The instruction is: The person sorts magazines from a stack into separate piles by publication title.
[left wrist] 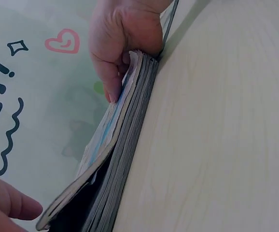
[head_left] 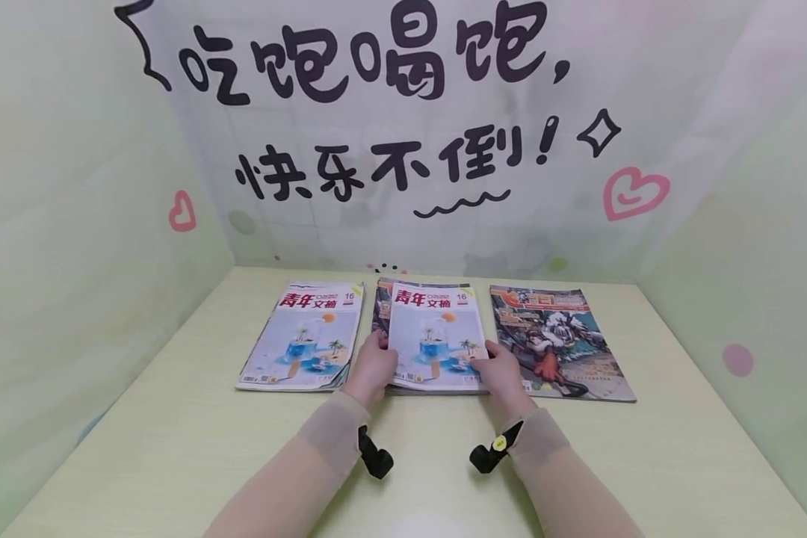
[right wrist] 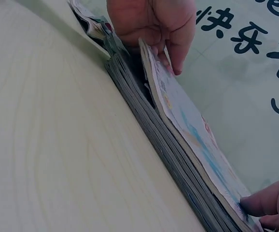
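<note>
A pale blue magazine (head_left: pixel 437 347) lies on top of a thick stack of magazines (left wrist: pixel 134 130) in the middle of the table. My left hand (head_left: pixel 373 366) grips the magazine's left edge, which stands raised off the stack with a dark gap beneath. On the opposite edge, my right hand (head_left: pixel 502 377) holds it with the thumb on the cover. That right end lies close on the stack, as the right wrist view shows. Part of a darker, illustrated cover (head_left: pixel 382 306) peeks out under its left side. The fingers beneath the magazine are mostly hidden.
To the left lies another pale blue magazine (head_left: pixel 305 336) with the same cover, its lower right corner curled. On the right is a dark illustrated magazine (head_left: pixel 561 344). All lie on a light wooden table (head_left: pixel 430 463), before a printed cloth backdrop (head_left: pixel 376 232).
</note>
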`<state>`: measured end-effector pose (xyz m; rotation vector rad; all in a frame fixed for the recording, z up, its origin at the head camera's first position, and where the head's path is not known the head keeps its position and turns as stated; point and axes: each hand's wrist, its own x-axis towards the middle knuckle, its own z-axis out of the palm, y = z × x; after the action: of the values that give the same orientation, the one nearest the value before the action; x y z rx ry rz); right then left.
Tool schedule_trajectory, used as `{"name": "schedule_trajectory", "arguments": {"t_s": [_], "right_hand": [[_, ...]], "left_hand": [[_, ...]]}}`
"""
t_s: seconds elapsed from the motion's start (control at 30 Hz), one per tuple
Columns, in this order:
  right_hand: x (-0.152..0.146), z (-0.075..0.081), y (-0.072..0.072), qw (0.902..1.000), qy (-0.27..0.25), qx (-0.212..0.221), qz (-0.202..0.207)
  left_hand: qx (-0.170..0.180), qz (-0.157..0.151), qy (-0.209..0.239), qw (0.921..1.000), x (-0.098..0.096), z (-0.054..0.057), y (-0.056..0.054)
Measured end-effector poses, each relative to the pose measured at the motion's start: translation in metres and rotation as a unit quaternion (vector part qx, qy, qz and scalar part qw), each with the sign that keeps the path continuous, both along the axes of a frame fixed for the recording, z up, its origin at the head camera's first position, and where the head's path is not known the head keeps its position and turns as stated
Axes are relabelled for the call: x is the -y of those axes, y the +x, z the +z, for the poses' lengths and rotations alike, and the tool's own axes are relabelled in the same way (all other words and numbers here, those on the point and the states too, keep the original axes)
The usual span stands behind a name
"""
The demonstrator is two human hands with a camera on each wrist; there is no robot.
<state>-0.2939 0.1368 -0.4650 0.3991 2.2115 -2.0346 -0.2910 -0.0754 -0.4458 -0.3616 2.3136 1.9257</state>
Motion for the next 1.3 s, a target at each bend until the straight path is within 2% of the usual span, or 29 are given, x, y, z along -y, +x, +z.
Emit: {"name": "schedule_trajectory", "arguments": {"t_s": [0.07, 0.17, 0.23, 0.33, 0.47, 0.63, 0.77, 0.83, 1.0, 1.2, 1.3], "right_hand": [[0.001, 0.001, 0.000, 1.0000, -0.002, 0.002, 0.001], [0.002, 0.001, 0.000, 1.0000, -0.002, 0.005, 0.003], [0.001, 0.001, 0.000, 1.0000, -0.001, 0.007, 0.005], [-0.002, 0.001, -0.003, 0.9998, 0.005, 0.013, 0.014], [-0.007, 0.004, -0.005, 0.9989, 0.022, 0.026, 0.032], [-0.011, 0.012, -0.006, 0.9977, 0.024, 0.038, 0.051], [-0.011, 0.020, -0.005, 0.9971, 0.030, 0.035, 0.060], [-0.011, 0.024, -0.005, 0.9969, 0.032, 0.032, 0.064], [-0.009, 0.032, -0.005, 0.9968, 0.001, 0.025, 0.075], [0.005, 0.036, -0.003, 0.9925, -0.091, 0.015, 0.080], [0.022, 0.034, -0.001, 0.9902, -0.108, 0.000, 0.088]], "left_hand": [[0.006, 0.000, 0.017, 0.9998, 0.000, -0.002, 0.000], [0.016, -0.015, 0.040, 0.9990, 0.000, -0.005, 0.000], [0.020, -0.027, 0.065, 0.9973, -0.001, -0.006, 0.001], [0.026, -0.026, 0.120, 0.9921, -0.002, -0.007, 0.002], [0.036, -0.011, 0.197, 0.9796, -0.002, -0.007, 0.002], [0.056, 0.001, 0.285, 0.9570, 0.002, -0.006, 0.001], [0.068, 0.007, 0.330, 0.9413, 0.006, -0.003, 0.000], [0.072, 0.010, 0.342, 0.9368, 0.008, -0.001, 0.000], [0.073, 0.018, 0.341, 0.9371, 0.017, 0.004, 0.001], [0.076, 0.026, 0.308, 0.9479, 0.041, 0.011, 0.007], [0.074, 0.022, 0.287, 0.9548, 0.061, 0.013, 0.012]]}}
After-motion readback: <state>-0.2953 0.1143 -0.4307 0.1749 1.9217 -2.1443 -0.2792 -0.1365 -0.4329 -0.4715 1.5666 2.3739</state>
